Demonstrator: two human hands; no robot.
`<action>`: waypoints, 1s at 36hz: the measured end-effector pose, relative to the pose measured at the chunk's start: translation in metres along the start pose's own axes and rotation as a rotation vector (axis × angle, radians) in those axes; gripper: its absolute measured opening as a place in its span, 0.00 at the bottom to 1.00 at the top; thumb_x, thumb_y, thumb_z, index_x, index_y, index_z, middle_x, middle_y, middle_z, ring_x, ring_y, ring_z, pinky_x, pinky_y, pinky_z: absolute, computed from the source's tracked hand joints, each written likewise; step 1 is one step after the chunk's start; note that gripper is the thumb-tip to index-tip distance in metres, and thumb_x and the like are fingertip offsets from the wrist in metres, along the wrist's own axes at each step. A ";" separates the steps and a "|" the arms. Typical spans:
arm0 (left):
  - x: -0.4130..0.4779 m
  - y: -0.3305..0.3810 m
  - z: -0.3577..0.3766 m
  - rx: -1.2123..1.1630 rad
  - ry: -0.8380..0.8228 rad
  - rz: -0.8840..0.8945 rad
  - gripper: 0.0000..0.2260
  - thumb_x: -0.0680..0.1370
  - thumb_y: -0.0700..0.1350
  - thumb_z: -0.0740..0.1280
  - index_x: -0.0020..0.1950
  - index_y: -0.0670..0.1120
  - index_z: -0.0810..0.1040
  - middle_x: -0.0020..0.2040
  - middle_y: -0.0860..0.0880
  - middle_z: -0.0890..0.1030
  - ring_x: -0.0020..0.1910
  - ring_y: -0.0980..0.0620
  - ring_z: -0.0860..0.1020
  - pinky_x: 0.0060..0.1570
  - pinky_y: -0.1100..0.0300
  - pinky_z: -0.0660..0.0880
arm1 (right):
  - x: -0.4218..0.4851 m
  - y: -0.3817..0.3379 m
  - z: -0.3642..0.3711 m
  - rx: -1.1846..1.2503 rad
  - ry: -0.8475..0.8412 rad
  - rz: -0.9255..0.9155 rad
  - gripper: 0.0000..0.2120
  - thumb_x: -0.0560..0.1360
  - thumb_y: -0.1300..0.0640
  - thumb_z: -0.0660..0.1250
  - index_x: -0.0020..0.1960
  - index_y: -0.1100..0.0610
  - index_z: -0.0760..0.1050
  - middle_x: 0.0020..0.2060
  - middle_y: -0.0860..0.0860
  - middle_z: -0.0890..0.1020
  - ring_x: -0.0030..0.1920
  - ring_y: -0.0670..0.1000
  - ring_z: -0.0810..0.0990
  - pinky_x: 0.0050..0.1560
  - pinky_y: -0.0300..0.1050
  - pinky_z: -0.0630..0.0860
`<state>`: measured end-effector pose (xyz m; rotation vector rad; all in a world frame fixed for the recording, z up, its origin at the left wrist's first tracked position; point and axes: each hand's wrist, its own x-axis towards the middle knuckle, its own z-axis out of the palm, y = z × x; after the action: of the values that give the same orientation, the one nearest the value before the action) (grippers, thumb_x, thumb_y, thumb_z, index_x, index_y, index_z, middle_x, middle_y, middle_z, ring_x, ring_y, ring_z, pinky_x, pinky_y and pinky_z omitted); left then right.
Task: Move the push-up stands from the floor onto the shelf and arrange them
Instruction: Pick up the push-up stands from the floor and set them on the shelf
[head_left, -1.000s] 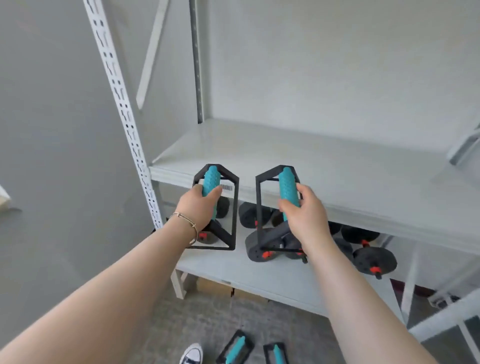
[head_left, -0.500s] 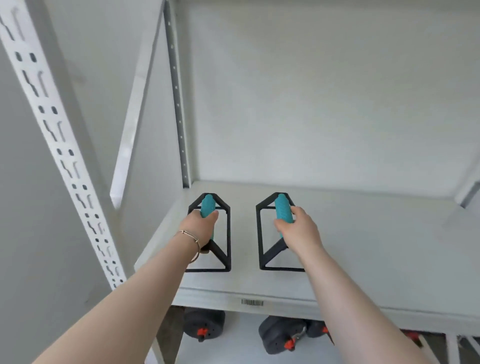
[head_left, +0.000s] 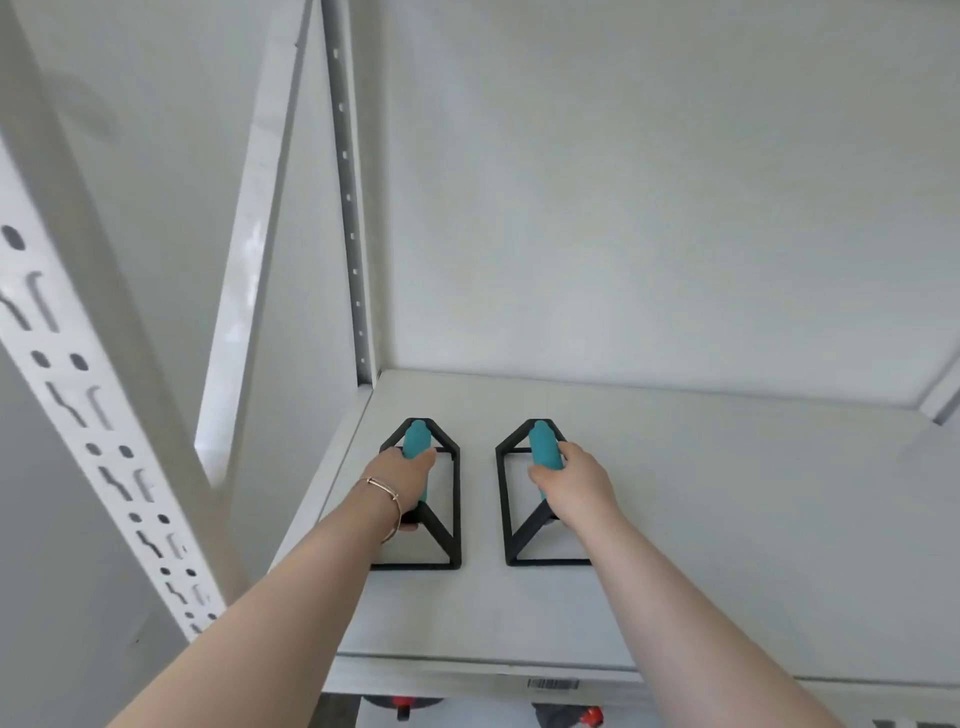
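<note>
Two push-up stands with black frames and teal grips rest side by side on the white shelf (head_left: 727, 519), near its left end. My left hand (head_left: 408, 480) wraps the teal grip of the left stand (head_left: 449, 519). My right hand (head_left: 576, 483) wraps the teal grip of the right stand (head_left: 506, 499). Both stands point toward the back wall, their bases flat on the shelf board, a narrow gap between them.
A perforated white upright (head_left: 93, 415) and a diagonal brace (head_left: 249, 260) stand at the left. A rear upright (head_left: 353, 208) meets the shelf's back left corner. Below the shelf's front edge, black dumbbells with red collars (head_left: 587, 717) peek out. The shelf extends bare to the right.
Both hands carried the stands from in front of the shelf edge up onto the shelf board, then pushed them a little further back; the view moved closer and higher.
</note>
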<state>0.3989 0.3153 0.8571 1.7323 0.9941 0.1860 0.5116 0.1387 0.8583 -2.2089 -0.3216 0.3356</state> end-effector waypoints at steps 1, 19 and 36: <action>0.001 -0.001 0.000 0.000 0.004 -0.002 0.12 0.80 0.52 0.62 0.53 0.44 0.72 0.40 0.45 0.74 0.33 0.47 0.74 0.24 0.60 0.75 | 0.000 0.002 0.000 -0.004 0.000 0.001 0.10 0.73 0.56 0.64 0.54 0.54 0.72 0.38 0.50 0.77 0.30 0.51 0.77 0.37 0.46 0.77; -0.069 -0.022 0.055 0.882 0.416 0.433 0.27 0.80 0.56 0.58 0.74 0.42 0.60 0.72 0.42 0.65 0.72 0.40 0.63 0.70 0.47 0.63 | -0.051 0.066 -0.035 -0.365 0.246 -0.405 0.32 0.78 0.45 0.65 0.76 0.58 0.61 0.68 0.55 0.74 0.66 0.59 0.72 0.63 0.53 0.70; -0.301 -0.109 0.256 1.029 0.168 0.585 0.29 0.82 0.57 0.53 0.79 0.44 0.53 0.81 0.44 0.51 0.80 0.45 0.46 0.78 0.47 0.46 | -0.212 0.312 -0.146 -0.537 0.331 -0.573 0.31 0.75 0.46 0.68 0.72 0.62 0.69 0.68 0.57 0.75 0.69 0.59 0.72 0.70 0.57 0.70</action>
<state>0.2935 -0.0689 0.7610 2.9812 0.6909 0.2081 0.3996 -0.2264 0.7258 -2.4997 -0.9120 -0.4770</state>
